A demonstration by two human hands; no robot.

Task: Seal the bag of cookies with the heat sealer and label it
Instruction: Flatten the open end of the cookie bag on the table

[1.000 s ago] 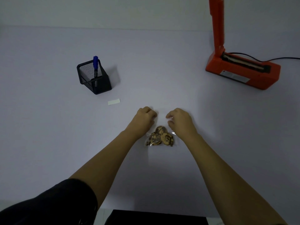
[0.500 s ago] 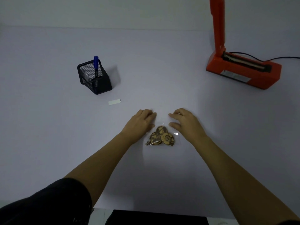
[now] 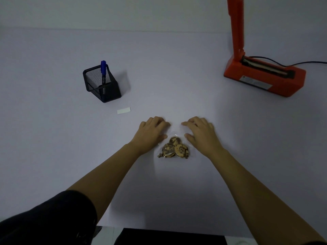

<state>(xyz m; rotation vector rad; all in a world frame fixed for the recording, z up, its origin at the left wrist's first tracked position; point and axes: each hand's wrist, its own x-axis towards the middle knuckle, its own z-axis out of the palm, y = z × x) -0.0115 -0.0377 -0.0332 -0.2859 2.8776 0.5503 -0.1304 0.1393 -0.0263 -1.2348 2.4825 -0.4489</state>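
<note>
On the left of the pale surface (image 3: 53,138) stands a black mesh cup (image 3: 102,84) with a blue pen (image 3: 103,71) in it. Just in front of the cup lies a small white label (image 3: 123,110), flat and untouched.

Next comes the left hand (image 3: 152,132). It rests flat on the surface with its fingers spread a little, so its grip is loose and holds nothing. Its fingertips seem to press on the far end of the clear bag (image 3: 174,147), though the plastic is hard to see there.

The bag lies in the middle, between the two hands, with three brown cookies (image 3: 174,148) bunched at the near end.

The right hand (image 3: 200,132) is flat too, with loose fingers and nothing in its grip. It sits just beside the cookies, on the other side of the bag's mouth.

Far off to the right is the orange heat sealer (image 3: 265,76) with its arm up (open and ready), and a black cord (image 3: 300,63) runs away from it.

I think the step now is smoothing the open end of the bag flat. Next, the hands need to pinch that end, lift the bag, and carry it over to the sealer so the mouth lies across the bar. The cookies should stay away from the hot strip.
</note>
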